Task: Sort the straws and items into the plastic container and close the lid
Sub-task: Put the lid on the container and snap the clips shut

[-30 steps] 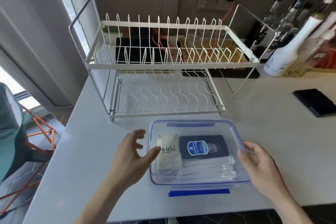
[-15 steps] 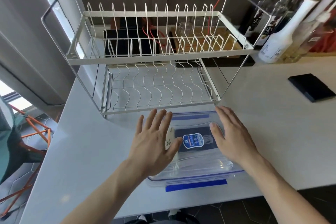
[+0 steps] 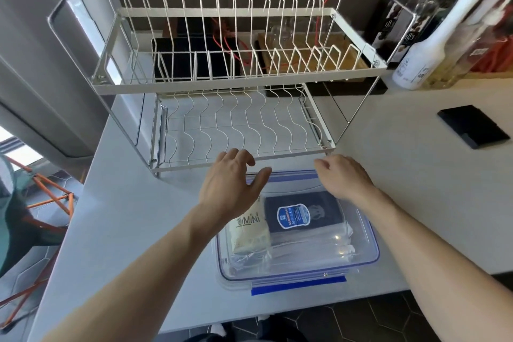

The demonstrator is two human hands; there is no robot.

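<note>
The clear rectangular plastic container with a blue-trimmed lid (image 3: 298, 236) sits on the pale grey countertop (image 3: 133, 225) near its front edge, just in front of the white 2-tier wire dish rack (image 3: 238, 86). The lid is on, and through it show a cream packet printed "MiNi" (image 3: 251, 233), a dark navy packet with a blue and white label (image 3: 301, 215) and a layer of clear wrapped straws (image 3: 305, 251) beneath them, so the sorting looks finished. The near blue latch flap (image 3: 298, 284) sticks out flat from the front edge and appears not yet snapped down. A second ago both hands flanked the container's sides, then lay flat on the lid; now they have slid to its far edge. The left hand (image 3: 231, 186) hovers with spread fingers over the far left corner, gripping nothing, and the right hand (image 3: 344, 178) curls loosely over the far right edge by the rear blue flap (image 3: 288, 176), though whether it pinches that flap cannot be told. This shift suggests pressing is done and latching at the back is starting. Off to the right lie a flat black rectangular object (image 3: 473, 126) and a cluster of glass bottles (image 3: 444, 30).
</note>
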